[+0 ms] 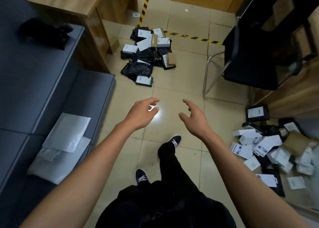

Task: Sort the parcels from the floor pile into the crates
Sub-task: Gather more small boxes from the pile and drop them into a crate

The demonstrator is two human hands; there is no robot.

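Both hands empty, left hand (139, 114) and right hand (195, 115) with fingers spread; floor pile (148, 55) at 12 o'clock, well apart; second heap (269, 150) at 4 o'clock; no crates in view. Risk: slick black bags slipping from grasp; mixing heaps. Chair (241, 58) at 2 o'clock narrows the path; grey cabinets (43, 82) at 9 o'clock.

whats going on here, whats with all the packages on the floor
A person is walking across the tiled floor toward a pile of parcels, both arms stretched forward. The left hand and right hand are open and empty, so nothing has been picked up yet. A second heap of parcels lies to the right.
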